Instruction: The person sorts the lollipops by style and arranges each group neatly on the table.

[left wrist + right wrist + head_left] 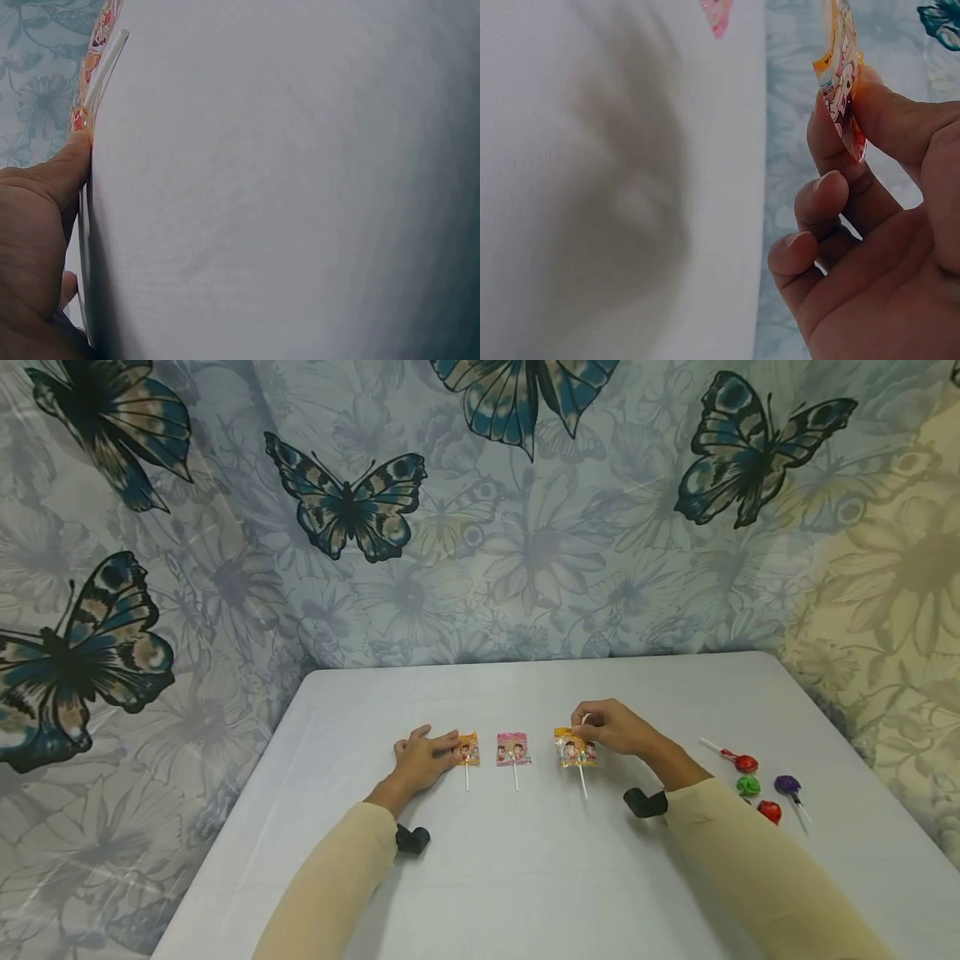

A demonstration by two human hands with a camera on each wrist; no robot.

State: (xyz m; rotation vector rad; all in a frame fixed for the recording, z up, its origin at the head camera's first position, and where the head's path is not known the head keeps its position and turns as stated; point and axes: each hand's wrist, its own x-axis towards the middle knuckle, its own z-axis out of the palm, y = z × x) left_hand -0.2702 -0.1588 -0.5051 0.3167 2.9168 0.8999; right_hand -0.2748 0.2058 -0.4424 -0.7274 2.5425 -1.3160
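Note:
Three flat-wrapped lollipops with white sticks form a row across the white table. My left hand (424,760) is at the left one, an orange-wrapped lollipop (469,750), its fingers touching the wrapper's left edge. The left wrist view shows the straight thumb against that wrapper (91,64). In the middle lies a pink-wrapped lollipop (513,749), stick towards me. My right hand (613,727) pinches the top of another orange-wrapped lollipop (576,750) between thumb and index finger, the stick hanging down. In the right wrist view this wrapper (844,82) is seen nearly edge-on, above the table.
On the right of the table lie several round lollipops: a red one (746,763), a green one (748,786), a purple one (787,785) and another red one (769,812), partly behind my right sleeve (750,852). A butterfly-patterned cloth (525,568) hangs behind the table.

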